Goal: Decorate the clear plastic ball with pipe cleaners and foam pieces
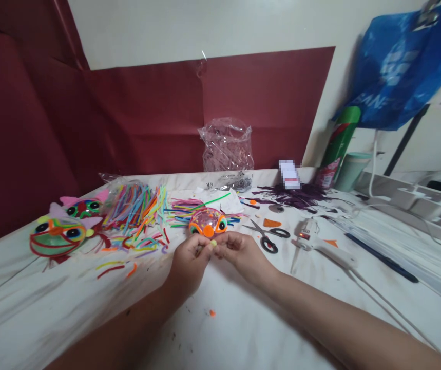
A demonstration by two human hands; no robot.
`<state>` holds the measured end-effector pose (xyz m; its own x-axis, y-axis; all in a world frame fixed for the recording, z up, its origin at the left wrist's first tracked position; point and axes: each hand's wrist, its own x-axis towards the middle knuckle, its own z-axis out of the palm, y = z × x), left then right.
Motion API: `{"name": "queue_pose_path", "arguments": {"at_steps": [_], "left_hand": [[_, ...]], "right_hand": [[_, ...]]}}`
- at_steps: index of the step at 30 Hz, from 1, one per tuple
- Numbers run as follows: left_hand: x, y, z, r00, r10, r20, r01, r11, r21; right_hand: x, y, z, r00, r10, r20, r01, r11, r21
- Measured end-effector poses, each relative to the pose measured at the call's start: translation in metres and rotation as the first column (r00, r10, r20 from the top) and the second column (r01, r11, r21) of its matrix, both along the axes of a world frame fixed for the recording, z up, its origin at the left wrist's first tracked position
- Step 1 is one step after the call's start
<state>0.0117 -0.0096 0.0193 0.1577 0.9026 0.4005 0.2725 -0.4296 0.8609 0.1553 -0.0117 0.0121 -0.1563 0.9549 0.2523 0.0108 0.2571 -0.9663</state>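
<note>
Both hands meet at the middle of the table. A small yellow fuzzy piece (pixel 213 243), like a pom-pom, is pinched between the fingertips of my left hand (pixel 191 259) and my right hand (pixel 243 254). Its exact kind is too small to make out. Just behind the fingers sits a round clear craft ball (pixel 207 217) with speckles inside, trimmed with orange pipe cleaner and two eyes; the fingers partly hide its lower edge. Right of it lie open scissors (pixel 268 236) with black handles. A white hot glue gun (pixel 326 249) rests farther right, its light glowing.
Two finished-looking animal-face crafts (pixel 56 236) stand at the left. Several bright pipe cleaners (pixel 135 205) lie in a bag and loose. Purple strands (pixel 297 195), an orange felt piece (pixel 272 223), a dark pen-like stick (pixel 382 258), glue sticks (pixel 408 246) and cords occupy the right.
</note>
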Motion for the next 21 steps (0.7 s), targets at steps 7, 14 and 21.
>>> {"name": "queue_pose_path", "arguments": {"at_steps": [7,14,21], "left_hand": [[-0.001,0.003,0.001,0.999,-0.035,-0.033,0.03,0.986,-0.162],[-0.004,0.008,-0.007,0.959,-0.017,-0.282,0.05,0.993,0.108],[-0.007,0.007,-0.003,0.928,-0.061,-0.368,0.128,0.979,0.16]], "right_hand": [[0.003,-0.002,-0.002,0.956,-0.137,0.26,0.062,0.958,0.278],[0.018,0.004,0.003,0.776,-0.189,0.601,-0.155,0.867,0.473],[0.022,0.005,0.008,0.811,-0.05,0.583,-0.202,0.911,0.36]]}}
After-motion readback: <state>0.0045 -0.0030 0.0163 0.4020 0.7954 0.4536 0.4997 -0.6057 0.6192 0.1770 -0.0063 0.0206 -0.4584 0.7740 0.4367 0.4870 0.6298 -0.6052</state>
